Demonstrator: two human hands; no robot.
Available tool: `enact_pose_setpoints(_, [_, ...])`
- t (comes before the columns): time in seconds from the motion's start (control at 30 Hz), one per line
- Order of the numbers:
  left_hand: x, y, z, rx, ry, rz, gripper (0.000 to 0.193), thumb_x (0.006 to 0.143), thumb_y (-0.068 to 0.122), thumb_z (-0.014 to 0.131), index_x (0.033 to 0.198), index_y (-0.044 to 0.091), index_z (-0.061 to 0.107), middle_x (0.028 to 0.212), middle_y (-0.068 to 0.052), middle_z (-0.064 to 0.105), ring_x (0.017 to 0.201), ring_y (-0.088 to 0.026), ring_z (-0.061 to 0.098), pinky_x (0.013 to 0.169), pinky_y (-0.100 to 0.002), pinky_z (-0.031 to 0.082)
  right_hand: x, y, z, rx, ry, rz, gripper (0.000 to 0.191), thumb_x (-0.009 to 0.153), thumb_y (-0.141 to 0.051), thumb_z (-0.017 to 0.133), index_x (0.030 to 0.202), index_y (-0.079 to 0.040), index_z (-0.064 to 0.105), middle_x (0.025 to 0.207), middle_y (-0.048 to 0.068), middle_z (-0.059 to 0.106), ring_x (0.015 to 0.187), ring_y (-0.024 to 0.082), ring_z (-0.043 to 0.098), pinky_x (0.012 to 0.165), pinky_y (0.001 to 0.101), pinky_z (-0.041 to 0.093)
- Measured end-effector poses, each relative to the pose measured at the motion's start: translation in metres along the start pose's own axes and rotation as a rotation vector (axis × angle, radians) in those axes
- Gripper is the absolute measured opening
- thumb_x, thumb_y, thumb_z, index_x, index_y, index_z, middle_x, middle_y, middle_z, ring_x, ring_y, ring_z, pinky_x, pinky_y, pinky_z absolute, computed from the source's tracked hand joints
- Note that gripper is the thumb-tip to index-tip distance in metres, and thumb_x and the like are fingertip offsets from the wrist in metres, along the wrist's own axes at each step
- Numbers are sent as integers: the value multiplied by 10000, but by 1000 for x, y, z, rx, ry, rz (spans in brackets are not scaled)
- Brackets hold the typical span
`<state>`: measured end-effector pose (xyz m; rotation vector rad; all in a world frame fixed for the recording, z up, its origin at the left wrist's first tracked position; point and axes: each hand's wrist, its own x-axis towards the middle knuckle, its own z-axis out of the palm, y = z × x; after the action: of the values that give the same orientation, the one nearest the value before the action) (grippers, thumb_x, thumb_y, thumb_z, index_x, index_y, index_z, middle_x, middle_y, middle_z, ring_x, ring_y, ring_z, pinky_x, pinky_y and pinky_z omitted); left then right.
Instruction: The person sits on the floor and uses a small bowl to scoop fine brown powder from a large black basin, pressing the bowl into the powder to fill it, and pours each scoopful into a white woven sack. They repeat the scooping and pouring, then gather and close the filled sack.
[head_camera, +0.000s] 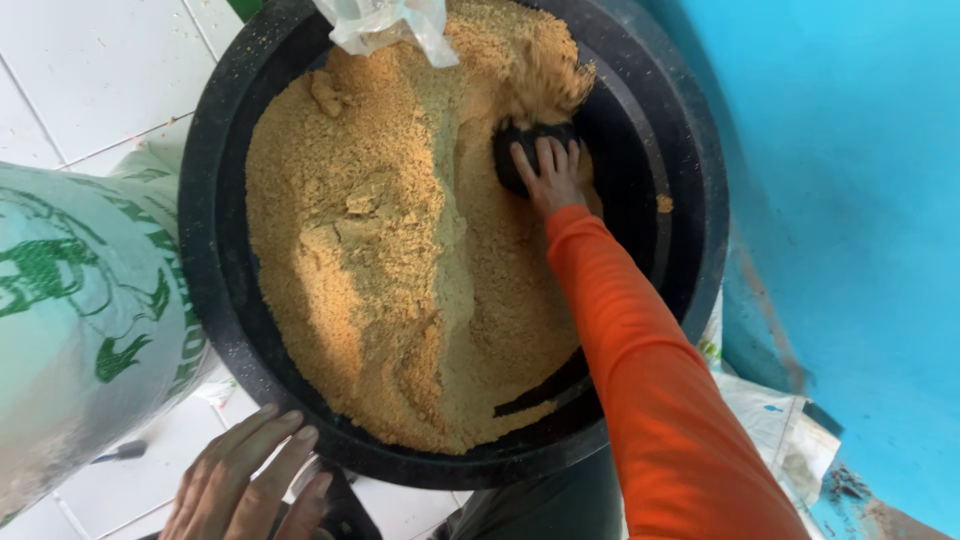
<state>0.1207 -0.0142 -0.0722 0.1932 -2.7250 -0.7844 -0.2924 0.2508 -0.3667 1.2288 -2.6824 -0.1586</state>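
Black tub (205, 200), yellow-tan meal (400, 260), black scoop (520, 150), orange sleeve (640, 360), white sack with green print (70, 300), blue wall (850, 200), white tiles (90, 70).

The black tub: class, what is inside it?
The tub holds tan meal; the right hand presses a dark scoop in. Its bottom is covered.

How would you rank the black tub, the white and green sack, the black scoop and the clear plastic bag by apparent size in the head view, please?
1. black tub
2. white and green sack, partly cut off and nearer the camera, so unsure
3. clear plastic bag, also cut off
4. black scoop, held by the right hand
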Motion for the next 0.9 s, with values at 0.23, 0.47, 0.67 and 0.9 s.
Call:
enact_pose_setpoints(0.23, [21,16,-32,-47,-89,32,458,753,149,809,1183,53,683,1208,-129,692,1198,-321,664,1002,-448,529,-74,-37,-49,241,-244,140,910,735,-129,742,1556,-195,354,1473,240,378,1386,455,356,1129,711,252])
enact_pose_setpoints(0.47, [21,31,-55,-123,-80,149,484,800,101,805,1241,7,627,1222,-153,667,1192,-344,656,984,-440,526,-115,-49,-131,652,-544,264,885,823,-172,771,1598,-301,363,1410,264,466,1268,465,478,1068,504,437])
enact_pose_setpoints(0.67, [24,41,-61,-146,-63,152,461,824,95,799,1244,10,629,1218,-154,664,1188,-347,657,1005,-442,524,-130,-43,-120,1294,-923,693,757,861,-100,588,1587,-255,442,1333,149,645,1175,342,611,977,447,492])
enact_pose_setpoints(0.9, [22,46,-62,-135,-49,139,463,823,93,805,1246,6,636,1206,-166,661,1170,-349,656,1005,-443,521,-142,-38,-87,1572,-896,449,786,788,-19,473,1566,-129,441,1519,93,537,1375,266,506,1114,362,392])
